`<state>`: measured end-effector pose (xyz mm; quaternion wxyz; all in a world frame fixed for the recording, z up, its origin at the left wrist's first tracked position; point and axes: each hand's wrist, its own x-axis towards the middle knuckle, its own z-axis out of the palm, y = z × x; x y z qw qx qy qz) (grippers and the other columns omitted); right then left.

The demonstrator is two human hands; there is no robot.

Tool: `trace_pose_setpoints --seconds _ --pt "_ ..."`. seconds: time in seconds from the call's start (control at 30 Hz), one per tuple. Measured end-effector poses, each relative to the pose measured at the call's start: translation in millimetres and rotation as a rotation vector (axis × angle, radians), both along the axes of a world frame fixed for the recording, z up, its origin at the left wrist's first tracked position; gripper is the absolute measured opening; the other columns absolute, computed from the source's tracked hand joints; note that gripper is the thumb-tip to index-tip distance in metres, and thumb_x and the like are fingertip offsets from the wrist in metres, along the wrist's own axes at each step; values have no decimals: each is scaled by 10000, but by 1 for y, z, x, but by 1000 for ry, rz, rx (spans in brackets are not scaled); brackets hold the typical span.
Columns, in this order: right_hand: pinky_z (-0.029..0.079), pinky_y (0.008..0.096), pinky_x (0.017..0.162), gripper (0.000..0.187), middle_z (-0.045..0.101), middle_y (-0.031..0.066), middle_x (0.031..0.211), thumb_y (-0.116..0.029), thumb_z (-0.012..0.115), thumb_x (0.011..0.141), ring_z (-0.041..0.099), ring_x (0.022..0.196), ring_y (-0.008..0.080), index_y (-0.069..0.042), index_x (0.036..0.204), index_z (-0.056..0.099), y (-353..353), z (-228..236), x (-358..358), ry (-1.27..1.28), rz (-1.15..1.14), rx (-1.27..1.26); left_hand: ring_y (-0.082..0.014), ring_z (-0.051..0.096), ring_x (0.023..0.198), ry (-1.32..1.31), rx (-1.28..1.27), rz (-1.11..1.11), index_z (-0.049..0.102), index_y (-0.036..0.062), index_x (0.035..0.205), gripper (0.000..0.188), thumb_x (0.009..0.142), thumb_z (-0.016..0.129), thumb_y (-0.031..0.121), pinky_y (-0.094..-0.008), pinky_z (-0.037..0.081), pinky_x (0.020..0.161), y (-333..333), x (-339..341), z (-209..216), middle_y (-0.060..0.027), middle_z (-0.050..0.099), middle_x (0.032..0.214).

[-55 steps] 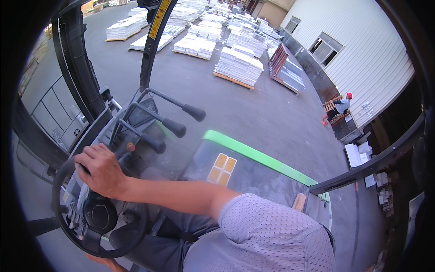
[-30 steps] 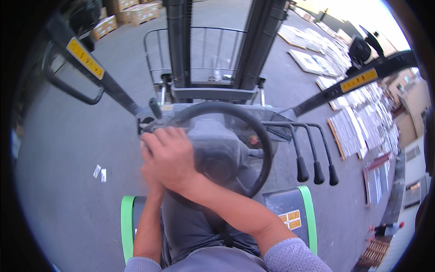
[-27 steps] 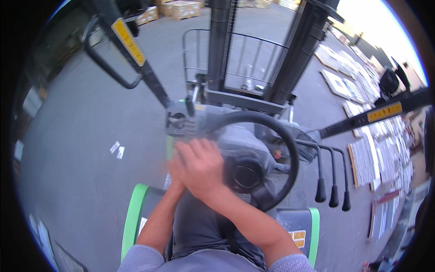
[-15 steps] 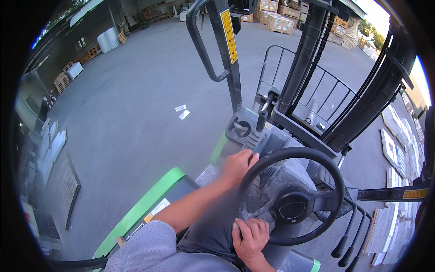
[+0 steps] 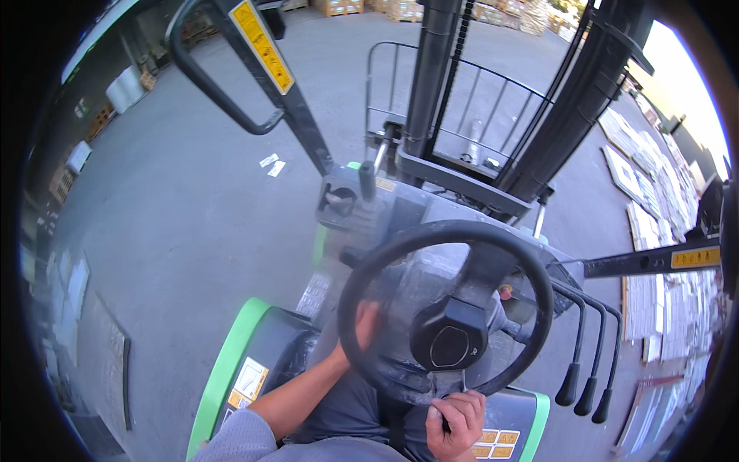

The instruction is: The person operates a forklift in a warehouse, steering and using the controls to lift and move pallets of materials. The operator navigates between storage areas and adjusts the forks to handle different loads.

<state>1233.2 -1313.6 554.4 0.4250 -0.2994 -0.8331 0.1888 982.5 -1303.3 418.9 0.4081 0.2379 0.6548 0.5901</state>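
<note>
The black steering wheel [image 5: 449,231] of a forklift is in front of me. At the near edge of its rim, my right hand [image 5: 458,420] is closed, its fingers curled over the rim and the thumb beside them. My left hand [image 5: 363,329] is behind the left side of the rim, above my thigh. Motion blurs that hand and the rim partly covers it, so its fingers cannot be made out. Beyond it, on the left of the dashboard, stands a short upright black lever [image 5: 367,181] beside a cup holder [image 5: 336,199].
Three black control levers [image 5: 583,369] rise at my right. Ahead are the mast [image 5: 426,92] and a load guard [image 5: 493,108]. A grab handle [image 5: 219,92] is on the left pillar. Stacked slabs [image 5: 654,308] line the right side; pallets of boxes [image 5: 342,6] stand far ahead.
My left hand has come down from near the dashboard to behind the wheel's left rim. The wheel has turned, its spokes now lying differently. The view has shifted to the right.
</note>
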Motion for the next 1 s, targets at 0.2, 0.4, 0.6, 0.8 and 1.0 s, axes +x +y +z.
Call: trace_pose_setpoints --seconds 0.2,0.4,0.6,0.8,1.0 --pt "489 417 732 241 680 89 846 32 761 767 646 752 280 -36 995 724 34 10 -23 82 -178 59 -208 636 617 19 -184 -285 672 -10 854 406 1059 533 313 -362 498 599 -6 14 -43 -113 655 707" --pt "532 372 763 120 714 157 900 -37 721 912 680 817 301 13 1020 741 143 33 -82 282 -541 5 -473 660 1001 496 -302 -777 706 -2 890 493 1007 514 437 -539 490 912 25 -5 -100 -264 712 949" --pt "493 459 789 69 683 162 886 -96 712 838 657 862 365 -46 869 676 236 55 -262 470 -354 203 -447 672 1005 614 -434 -780 711 4 978 453 1009 532 419 -522 496 911 73 -59 -177 -243 721 980" --pt "480 466 888 118 538 100 905 -102 687 780 562 944 294 -67 807 577 125 -9 -362 218 -75 255 -376 672 972 797 -242 -828 683 14 1030 427 1025 549 419 -461 514 886 76 -97 -192 -180 706 983" --pt "475 401 810 173 568 59 861 -150 762 817 593 884 251 -82 954 682 79 -80 -192 171 -117 160 -334 658 1010 818 -97 -876 656 18 1095 415 1036 559 417 -415 514 909 72 -89 -167 -148 689 1047"
